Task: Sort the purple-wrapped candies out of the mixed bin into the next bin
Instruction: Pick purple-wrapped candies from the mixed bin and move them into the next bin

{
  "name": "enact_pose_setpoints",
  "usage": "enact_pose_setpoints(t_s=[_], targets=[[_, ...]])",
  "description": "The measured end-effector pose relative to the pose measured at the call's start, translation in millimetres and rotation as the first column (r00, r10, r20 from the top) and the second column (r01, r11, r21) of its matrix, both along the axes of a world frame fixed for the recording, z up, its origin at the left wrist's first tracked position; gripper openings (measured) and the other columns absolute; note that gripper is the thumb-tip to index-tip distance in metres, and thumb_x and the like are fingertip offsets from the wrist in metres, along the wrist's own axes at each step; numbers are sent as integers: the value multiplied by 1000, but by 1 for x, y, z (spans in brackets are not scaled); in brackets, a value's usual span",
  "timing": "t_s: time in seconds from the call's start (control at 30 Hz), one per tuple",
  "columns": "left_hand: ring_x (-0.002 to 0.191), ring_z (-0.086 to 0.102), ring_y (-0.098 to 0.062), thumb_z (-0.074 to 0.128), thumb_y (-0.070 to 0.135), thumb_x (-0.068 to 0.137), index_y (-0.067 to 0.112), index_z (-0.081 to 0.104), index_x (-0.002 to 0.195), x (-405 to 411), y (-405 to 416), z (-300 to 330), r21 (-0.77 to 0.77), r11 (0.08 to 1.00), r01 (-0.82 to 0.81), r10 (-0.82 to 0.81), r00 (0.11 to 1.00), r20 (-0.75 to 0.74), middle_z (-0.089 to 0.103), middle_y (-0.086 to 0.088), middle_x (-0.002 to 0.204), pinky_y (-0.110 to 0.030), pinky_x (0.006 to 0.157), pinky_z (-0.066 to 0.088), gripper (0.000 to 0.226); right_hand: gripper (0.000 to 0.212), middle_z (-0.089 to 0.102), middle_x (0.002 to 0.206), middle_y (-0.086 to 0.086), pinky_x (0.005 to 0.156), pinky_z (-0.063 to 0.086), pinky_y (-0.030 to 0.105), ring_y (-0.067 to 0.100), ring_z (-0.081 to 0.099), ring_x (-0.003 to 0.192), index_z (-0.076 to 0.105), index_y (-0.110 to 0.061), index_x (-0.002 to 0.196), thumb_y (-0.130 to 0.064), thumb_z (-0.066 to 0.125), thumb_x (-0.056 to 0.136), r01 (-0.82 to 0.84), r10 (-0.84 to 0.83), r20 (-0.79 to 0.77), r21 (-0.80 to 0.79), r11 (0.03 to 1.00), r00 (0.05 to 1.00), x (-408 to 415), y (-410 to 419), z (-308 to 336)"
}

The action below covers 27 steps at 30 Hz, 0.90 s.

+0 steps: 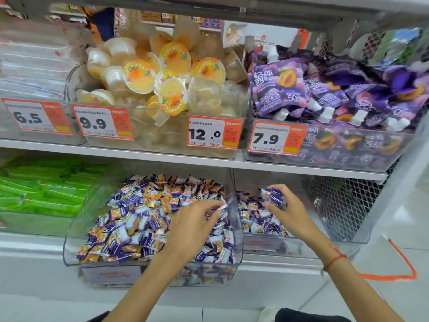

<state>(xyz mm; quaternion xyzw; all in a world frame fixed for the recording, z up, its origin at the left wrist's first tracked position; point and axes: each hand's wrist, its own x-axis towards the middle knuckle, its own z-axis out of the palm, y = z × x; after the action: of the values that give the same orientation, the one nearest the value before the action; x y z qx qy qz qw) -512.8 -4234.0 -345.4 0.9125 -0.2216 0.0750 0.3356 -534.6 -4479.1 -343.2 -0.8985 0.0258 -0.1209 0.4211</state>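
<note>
over the clear wall [233, 205] that separates the two lower bins, the hands work on each side of it. the right hand [282, 211] is right of this wall, above the next bin [301, 246], and its fingers are curled around a small bunch of purple-wrapped candies [274, 196]; below it more purple pieces already lie in that bin. the left hand [193, 225] is left of the wall, low over the mixed bin [72, 247], and pinches one candy [219, 208] between thumb and fingertips, just beside the wall. so the way for this piece is short, to the right across the wall, and the left hand is the nearer one, i think. the candies are small pillow shapes in shiny, crinkled film, purple with white or orange with gold, lying in all directions, so no long axis is common. the bins are hard transparent plastic with rounded front corners.
</note>
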Motion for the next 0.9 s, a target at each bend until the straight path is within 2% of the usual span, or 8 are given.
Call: enact_pose_setpoints(t_s=[0.1,0.2,0.33,0.43,0.6,0.7,0.77,0.9], targets=[[67,50,3,51,37,97,38,60,122,7,-38,9,31,997,67,-68,997,29,65,19,106,-17,63,46,27,60,53,133,7,96,42,33,22,48,122,43,-22,137,-9,69,85,-72,24,-200,-234,970,979,21,-21,-16],[93,60,-6,52,33,97,33,58,127,17,-62,7,51,990,135,-133,990,-36,65,14,113,-24,78,50,31,75,43,144,8,107,37,41,28,40,132,28,-27,148,-15,69,86,-113,-14,-327,-365,924,945,22,-29,-21],[112,56,-6,56,29,95,36,54,131,13,-50,6,6,985,170,-168,981,-92,60,14,124,-26,93,46,37,47,52,133,-2,99,42,35,20,48,124,49,-30,135,-22,64,91,-41,-60,-209,-446,894,976,-5,-21,-12],[114,55,-2,55,31,95,38,56,128,7,-6,0,48,997,60,-61,998,1,52,25,130,-25,97,45,33,30,60,114,-14,86,49,31,9,57,103,62,-37,115,-21,64,90,-14,-12,-58,-422,906,998,-25,1,-6],[109,61,-18,59,32,90,25,67,117,6,91,-23,238,941,-240,178,950,256,65,6,121,-40,95,44,29,25,55,96,-23,71,36,6,-10,49,79,65,-33,113,-20,60,92,-142,165,17,-429,892,986,-28,65,10],[110,60,-27,38,54,82,26,69,114,9,133,-40,429,856,-287,228,956,185,65,-1,120,-45,91,44,53,39,57,123,-7,90,44,22,7,55,108,52,-30,133,-31,57,95,-295,247,-161,-490,820,955,-8,102,5],[115,59,-28,35,60,81,28,68,116,11,148,-54,468,840,-274,238,962,136,64,-2,123,-47,91,47,58,60,42,145,5,104,40,38,23,42,131,30,-25,148,-39,54,95,-427,239,-384,-538,727,892,9,122,-6],[111,63,-27,35,61,81,31,69,113,15,152,-59,465,849,-250,203,968,148,67,0,120,-46,83,53,56,91,23,153,22,108,35,47,36,26,140,1,-14,153,-55,53,90,-431,63,-544,-583,689,837,48,147,-18]])
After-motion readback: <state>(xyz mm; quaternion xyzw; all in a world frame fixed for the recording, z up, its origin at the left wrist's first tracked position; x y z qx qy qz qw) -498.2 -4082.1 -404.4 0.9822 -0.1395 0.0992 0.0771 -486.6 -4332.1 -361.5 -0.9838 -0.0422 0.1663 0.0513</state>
